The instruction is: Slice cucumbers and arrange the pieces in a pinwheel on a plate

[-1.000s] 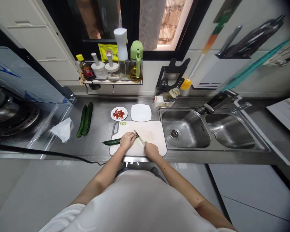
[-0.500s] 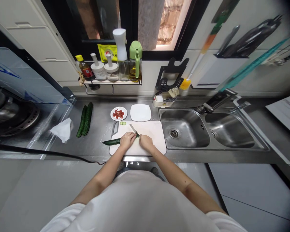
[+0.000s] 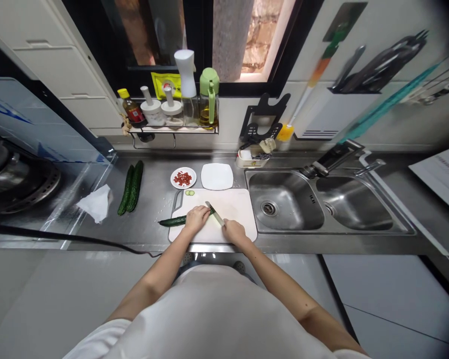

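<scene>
My left hand (image 3: 197, 218) is closed over a dark green cucumber (image 3: 172, 221), which lies across the left side of the white cutting board (image 3: 243, 214). The cucumber's far left tip sticks out past the board's edge. In my right hand (image 3: 234, 231) is the handle of a knife (image 3: 216, 215). Its blade slants up and to the left, and its tip end lies against the cucumber's right end beside my left fingers. A few pale cucumber slices (image 3: 189, 192) lie at the board's upper left.
Behind the board stand a plate of chopped red pieces (image 3: 182, 177) and a white square plate (image 3: 217, 176). Two whole cucumbers (image 3: 130, 188) and a crumpled white cloth or tissue (image 3: 96, 203) lie to the left. A double sink (image 3: 288, 199) is on the right.
My right hand has drawn the knife back toward me and slightly right, so its blade now crosses lower. My left hand stays on the cucumber. The view has shifted slightly.
</scene>
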### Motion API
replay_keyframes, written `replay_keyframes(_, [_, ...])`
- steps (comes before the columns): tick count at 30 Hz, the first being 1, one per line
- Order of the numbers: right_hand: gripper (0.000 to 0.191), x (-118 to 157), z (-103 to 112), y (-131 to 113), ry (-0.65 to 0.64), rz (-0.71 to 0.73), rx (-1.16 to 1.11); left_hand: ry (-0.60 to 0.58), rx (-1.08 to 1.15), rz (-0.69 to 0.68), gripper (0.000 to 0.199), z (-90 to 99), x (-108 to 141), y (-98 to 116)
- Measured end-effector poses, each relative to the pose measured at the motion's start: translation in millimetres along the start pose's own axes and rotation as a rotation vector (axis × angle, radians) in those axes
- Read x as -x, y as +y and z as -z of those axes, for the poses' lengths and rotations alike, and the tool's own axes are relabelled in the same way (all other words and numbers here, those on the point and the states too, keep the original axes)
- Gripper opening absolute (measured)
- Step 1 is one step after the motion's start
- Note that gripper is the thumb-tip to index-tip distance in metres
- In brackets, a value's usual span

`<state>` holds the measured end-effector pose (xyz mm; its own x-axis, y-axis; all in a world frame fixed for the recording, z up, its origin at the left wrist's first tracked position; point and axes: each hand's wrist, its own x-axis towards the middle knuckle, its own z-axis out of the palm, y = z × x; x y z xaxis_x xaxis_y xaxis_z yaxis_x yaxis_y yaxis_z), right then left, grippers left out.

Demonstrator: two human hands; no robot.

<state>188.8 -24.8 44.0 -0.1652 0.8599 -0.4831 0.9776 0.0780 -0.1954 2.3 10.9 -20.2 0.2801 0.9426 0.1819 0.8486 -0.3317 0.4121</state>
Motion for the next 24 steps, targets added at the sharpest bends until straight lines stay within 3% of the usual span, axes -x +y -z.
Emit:
replay_keyframes(8, [0.032,16,3,14,0.008,-0.028,0.023,0.005,0.036,0.036,0.023,7.2,1,3])
replay_keyframes(19, [0.035,21,17,19,0.142,-0.099,0.11,0.212,0.157,0.206,0.026,25.6,-7,9])
replay_keyframes(24, [0.043,22,19,17,0.219,-0.09,0.16,0.117,0.211,0.123,0.026,39.7,-21,17])
